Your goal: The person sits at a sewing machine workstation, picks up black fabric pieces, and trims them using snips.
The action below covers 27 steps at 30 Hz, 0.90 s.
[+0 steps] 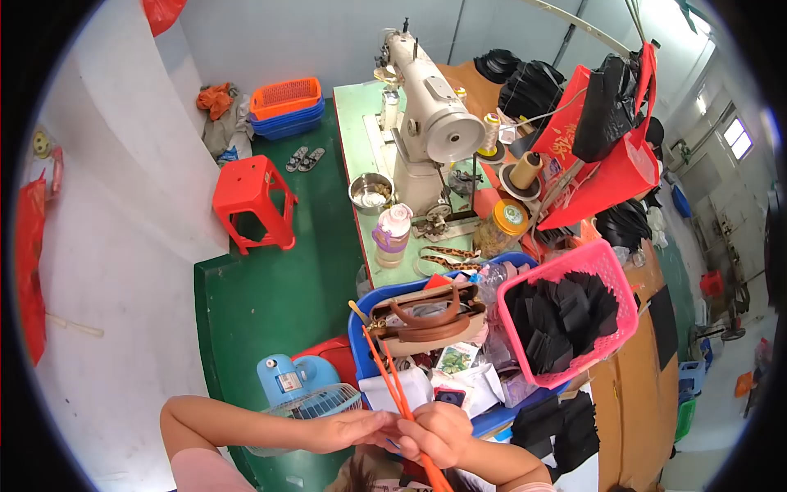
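Head view. Both hands low in the frame, close together, in front of the loaded table (373, 152). Right hand (438, 435) closed in a fist around orange strips (436, 474). Left hand (361, 428) right beside it, fingertips meeting the right hand; its inner side is hidden, so I cannot tell whether it pinches anything.

Strips: two thin lengths rise from the fist, spreading apart toward the upper left, in front of the blue tub (357, 348); below the fist a broader bundled length slants down and out of frame. Their far ends are hard to make out.

Progress, judged from this: gathering and gripping the strips counts as done. Handling between the fingers looks unfinished: no completed knot or join shows, though the fingers cover the spot where one might be. The upper lengths remain loose, with no visible fastening to anything.

Nearby: handbag (447, 334) in the tub; pink basket (628, 307) beside it, filled with black pieces (561, 316). No hand on these. Sewing machine (426, 90) at the table's far part, no hand on it either. Blue fan (283, 377) stands near the left forearm.
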Each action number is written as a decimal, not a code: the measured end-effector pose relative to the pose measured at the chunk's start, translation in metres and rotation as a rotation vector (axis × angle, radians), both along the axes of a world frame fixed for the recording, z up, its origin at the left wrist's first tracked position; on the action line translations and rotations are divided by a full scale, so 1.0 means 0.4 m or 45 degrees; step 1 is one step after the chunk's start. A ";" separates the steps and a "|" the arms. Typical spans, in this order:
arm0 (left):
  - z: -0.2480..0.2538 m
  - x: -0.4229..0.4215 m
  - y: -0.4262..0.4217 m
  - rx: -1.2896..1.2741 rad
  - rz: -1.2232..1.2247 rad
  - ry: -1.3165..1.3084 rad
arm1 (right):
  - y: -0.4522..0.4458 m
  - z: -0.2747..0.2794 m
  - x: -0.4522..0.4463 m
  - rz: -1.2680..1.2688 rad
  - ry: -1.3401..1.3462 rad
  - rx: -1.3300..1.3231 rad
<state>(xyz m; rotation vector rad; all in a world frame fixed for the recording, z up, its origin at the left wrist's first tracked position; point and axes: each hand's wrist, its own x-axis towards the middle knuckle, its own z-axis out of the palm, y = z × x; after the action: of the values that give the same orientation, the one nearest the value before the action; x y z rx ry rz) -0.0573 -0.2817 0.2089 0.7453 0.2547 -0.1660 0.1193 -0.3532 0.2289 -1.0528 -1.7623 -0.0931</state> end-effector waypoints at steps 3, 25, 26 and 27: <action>-0.009 0.020 -0.016 -0.094 0.107 -0.076 | -0.024 -0.010 0.009 -0.034 -0.062 -0.012; -0.577 0.330 0.949 1.869 1.224 1.131 | -0.590 -0.611 0.120 -0.760 0.176 -1.191; -0.574 0.370 0.970 1.839 1.194 1.110 | -0.622 -0.618 0.132 -0.718 0.033 -1.202; -0.575 0.402 0.995 1.811 1.164 1.089 | -0.643 -0.626 0.143 -0.676 -0.108 -1.211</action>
<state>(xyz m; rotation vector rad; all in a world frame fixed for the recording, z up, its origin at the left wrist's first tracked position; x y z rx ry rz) 0.1037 0.1162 -0.0211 1.8409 1.5926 0.6783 0.1764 -0.6102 -0.0216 -2.2103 -1.5480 0.4204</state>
